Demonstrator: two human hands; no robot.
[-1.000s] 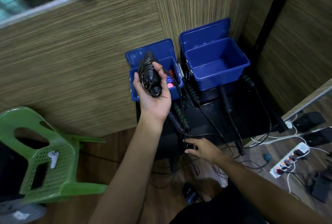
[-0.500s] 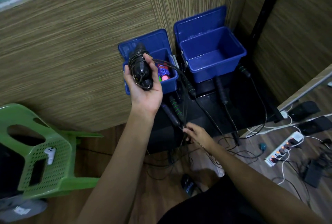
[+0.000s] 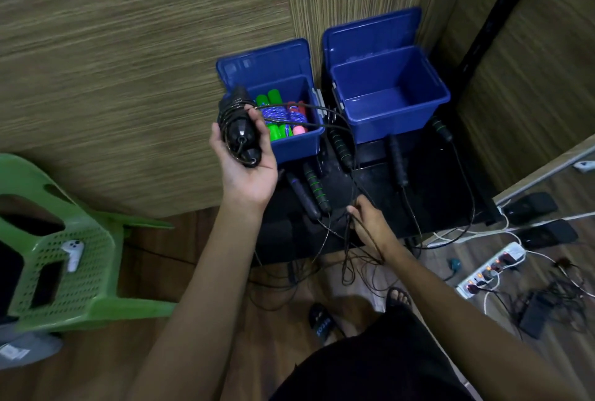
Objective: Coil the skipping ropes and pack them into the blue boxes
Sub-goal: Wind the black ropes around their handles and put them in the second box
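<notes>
My left hand (image 3: 245,160) holds a pair of black rope handles (image 3: 237,130) with thin black cord wound round them, palm up, just left of the left blue box (image 3: 294,149). That box holds coiled ropes with green, pink and blue parts (image 3: 280,117). The right blue box (image 3: 391,117) stands open with nothing inside. My right hand (image 3: 367,220) pinches the loose black cord (image 3: 349,259) over the black table (image 3: 434,194). More black handles (image 3: 396,159) with cords lie on the table in front of the boxes.
A green plastic chair (image 3: 74,259) lies at the left with a white controller (image 3: 73,254) on it. A white power strip (image 3: 491,268) and tangled cables lie on the wooden floor at the right. Wood-panel walls stand behind the boxes. My sandalled foot (image 3: 399,297) is below the table.
My right hand has lifted from below the table edge to the table top, drawing the cord up. My left hand with the wound handles stayed near the left box.
</notes>
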